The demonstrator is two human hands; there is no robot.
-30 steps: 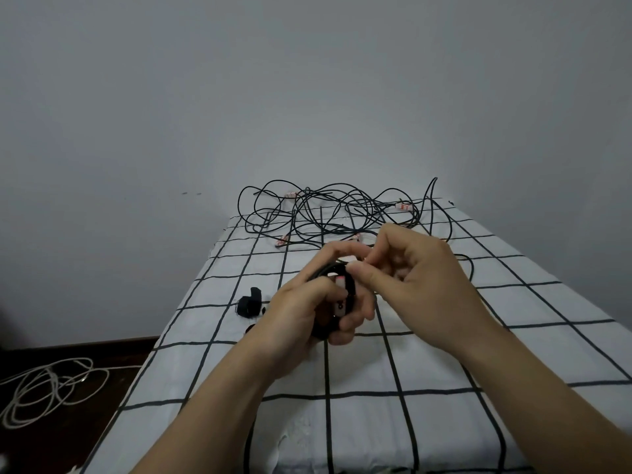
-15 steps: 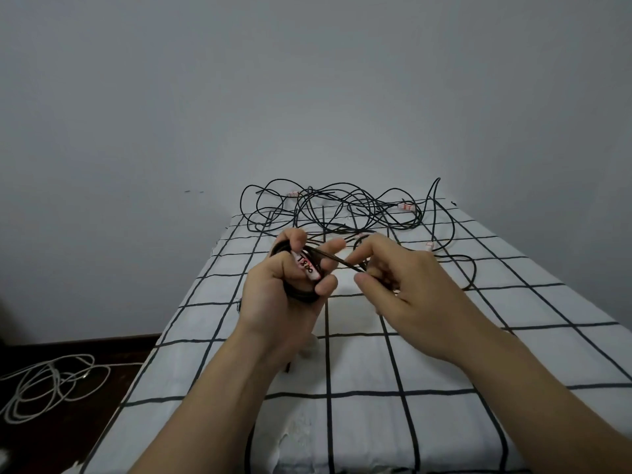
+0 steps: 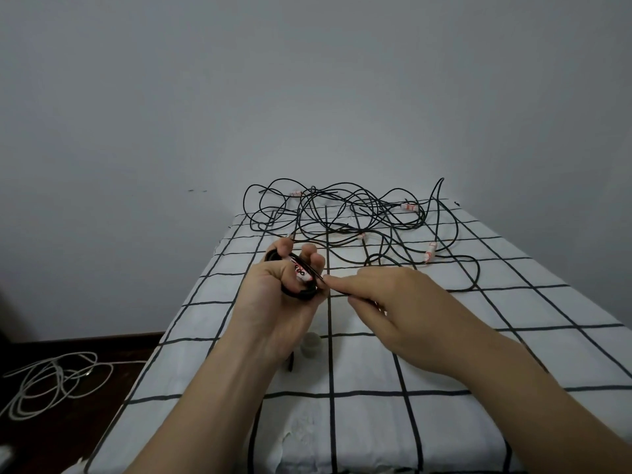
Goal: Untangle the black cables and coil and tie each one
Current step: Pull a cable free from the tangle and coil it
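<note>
One black cable, wound into a small coil (image 3: pixel 301 293), is gripped in the left hand (image 3: pixel 273 302) near centre, the right hand (image 3: pixel 386 302) pinching its loose strand, apparently for tying; the far tangle (image 3: pixel 342 213) on the checked sheet (image 3: pixel 376 422) awaits untangling

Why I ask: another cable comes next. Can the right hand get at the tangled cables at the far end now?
Probably not yet. Nothing stands between the right hand and the tangled cables, but its fingers pinch a black strand from the coil in the left hand.
</note>
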